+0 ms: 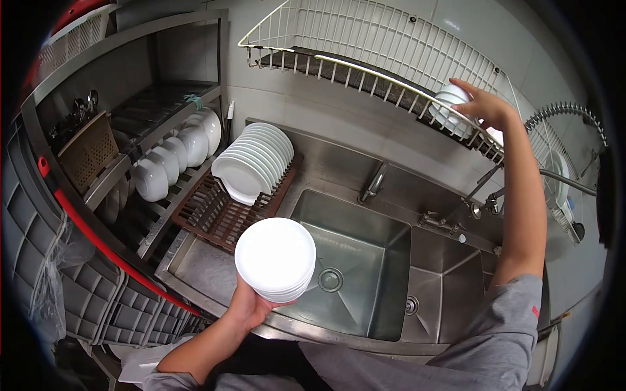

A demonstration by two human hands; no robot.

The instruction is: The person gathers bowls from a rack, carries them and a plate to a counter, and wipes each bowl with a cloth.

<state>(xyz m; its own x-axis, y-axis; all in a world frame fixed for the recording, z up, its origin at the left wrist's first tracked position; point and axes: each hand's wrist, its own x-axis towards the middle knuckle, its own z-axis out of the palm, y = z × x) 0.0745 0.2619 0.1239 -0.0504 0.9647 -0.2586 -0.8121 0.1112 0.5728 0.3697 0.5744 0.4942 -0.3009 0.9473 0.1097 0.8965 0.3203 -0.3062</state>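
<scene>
My left hand (253,305) supports a stack of round white dishes (275,255) from below, its fingers curled under the base. The stack is held over the front of the sink, and glare washes out its top. Up at the right, my right hand (484,104) reaches into the wall rack. Its fingers and thumb close around a small stack of white bowls (451,107), which rests tilted at the rack's front wires.
A white wire rack (365,75) hangs above the steel sink (349,264). White plates (251,163) stand upright in a brown drying rack (218,212). Upturned bowls (171,159) line the left shelf. A coiled spray hose (567,107) hangs beside my right arm.
</scene>
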